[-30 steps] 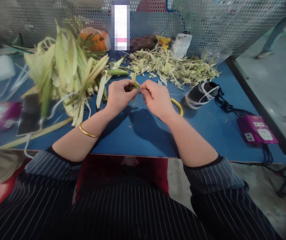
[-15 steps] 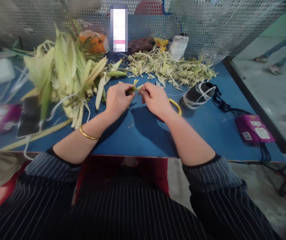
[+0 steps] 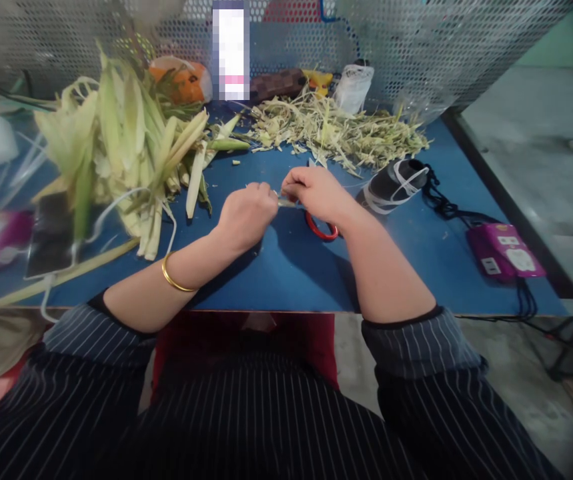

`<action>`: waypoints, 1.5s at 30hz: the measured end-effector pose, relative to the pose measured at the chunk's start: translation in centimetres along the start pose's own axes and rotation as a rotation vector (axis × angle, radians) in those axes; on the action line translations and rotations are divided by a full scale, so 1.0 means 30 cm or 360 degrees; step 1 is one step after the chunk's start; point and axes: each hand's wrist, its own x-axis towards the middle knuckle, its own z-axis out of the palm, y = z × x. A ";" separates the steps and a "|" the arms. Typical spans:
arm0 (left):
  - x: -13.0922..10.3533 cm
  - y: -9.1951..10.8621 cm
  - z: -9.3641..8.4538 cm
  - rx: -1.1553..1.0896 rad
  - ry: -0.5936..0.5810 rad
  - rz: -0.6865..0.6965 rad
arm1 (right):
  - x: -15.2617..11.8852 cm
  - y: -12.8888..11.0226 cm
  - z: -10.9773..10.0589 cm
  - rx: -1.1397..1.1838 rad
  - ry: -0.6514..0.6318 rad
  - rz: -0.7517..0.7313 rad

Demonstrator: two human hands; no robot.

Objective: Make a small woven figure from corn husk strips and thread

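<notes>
My left hand (image 3: 249,215) is closed, its knuckles turned up and hiding most of what it holds. A short pale strip of corn husk (image 3: 287,203) runs from its fingertips to those of my right hand (image 3: 312,190), which is closed in a pinch. Under and beside my right hand lie scissors with a red-lined handle (image 3: 322,228), partly covered by the wrist. A thin white thread passes from a black cone wound with white string (image 3: 393,187) toward my right hand; its end is hidden.
Large corn husks (image 3: 121,140) are heaped on the left of the blue table (image 3: 246,287). Shredded husk (image 3: 336,130) is piled at the back, before a perforated metal screen. A phone (image 3: 52,233) with a white cable lies left, a purple pack (image 3: 505,252) right.
My left hand has turned over and come closer to the right, covering the dark bit its fingers showed before. The scissors' red handle now shows more. A passer-by's legs have moved right.
</notes>
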 end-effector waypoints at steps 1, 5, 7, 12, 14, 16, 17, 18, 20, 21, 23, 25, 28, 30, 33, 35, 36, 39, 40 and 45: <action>-0.004 0.009 -0.001 -0.0040 -0.0059 0.0044 | 0.001 0.001 0.003 -0.0012 -0.0043 0.0010; -0.002 0.002 -0.025 -0.0302 -0.0258 0.0013 | -0.001 0.000 0.011 -0.0049 -0.0160 0.0082; 0.009 -0.025 -0.035 -0.0445 -0.0322 -0.0038 | -0.005 -0.004 0.010 -0.0075 -0.0166 0.0093; 0.034 -0.097 -0.016 -0.0713 -0.0340 -0.0061 | -0.015 -0.021 0.008 -0.0054 -0.0200 0.0110; 0.034 -0.107 -0.001 -0.0746 -0.0321 -0.0039 | -0.016 -0.026 0.013 -0.0019 -0.0214 0.0144; 0.032 -0.108 0.009 -0.0732 -0.0290 -0.0038 | -0.016 -0.030 0.020 0.0014 -0.0203 0.0158; 0.030 -0.106 0.012 -0.0707 -0.0272 -0.0044 | -0.016 -0.031 0.024 0.0027 -0.0198 0.0156; 0.029 -0.105 0.013 -0.0676 -0.0260 -0.0049 | -0.015 -0.031 0.028 0.0042 -0.0198 0.0151; 0.028 -0.106 0.012 -0.0611 -0.0257 -0.0055 | -0.015 -0.033 0.034 0.0081 -0.0218 0.0143; 0.029 -0.107 0.011 -0.0587 -0.0265 -0.0059 | -0.015 -0.035 0.036 0.0096 -0.0233 0.0141; 0.032 -0.112 0.006 -0.0554 -0.0292 -0.0072 | -0.017 -0.040 0.036 0.0119 -0.0243 0.0129; 0.036 -0.116 0.001 -0.0533 -0.0324 -0.0085 | -0.021 -0.047 0.034 0.0111 -0.0231 0.0103; 0.041 -0.124 -0.003 -0.0532 -0.0354 -0.0081 | -0.026 -0.055 0.031 0.0057 -0.0240 0.0067; 0.044 -0.134 -0.004 -0.0582 -0.0378 -0.0067 | -0.029 -0.056 0.030 0.0047 -0.0281 0.0065; 0.049 -0.160 -0.006 -0.0722 -0.0470 -0.0049 | -0.029 -0.055 0.030 0.0103 -0.0329 0.0085; 0.052 -0.177 -0.007 -0.0772 -0.0497 -0.0067 | -0.028 -0.055 0.029 0.0138 -0.0344 0.0100; 0.053 -0.183 -0.007 -0.0778 -0.0486 -0.0093 | -0.028 -0.055 0.028 0.0146 -0.0352 0.0104; 0.057 -0.181 -0.004 -0.0891 -0.0420 -0.0210 | -0.029 -0.060 0.022 0.0154 -0.0365 0.0112; 0.059 -0.174 -0.002 -0.1002 -0.0422 -0.0273 | -0.030 -0.062 0.020 0.0154 -0.0370 0.0122; 0.068 -0.112 0.013 -0.1722 -0.0431 -0.0754 | -0.031 -0.066 0.014 0.0120 -0.0383 0.0143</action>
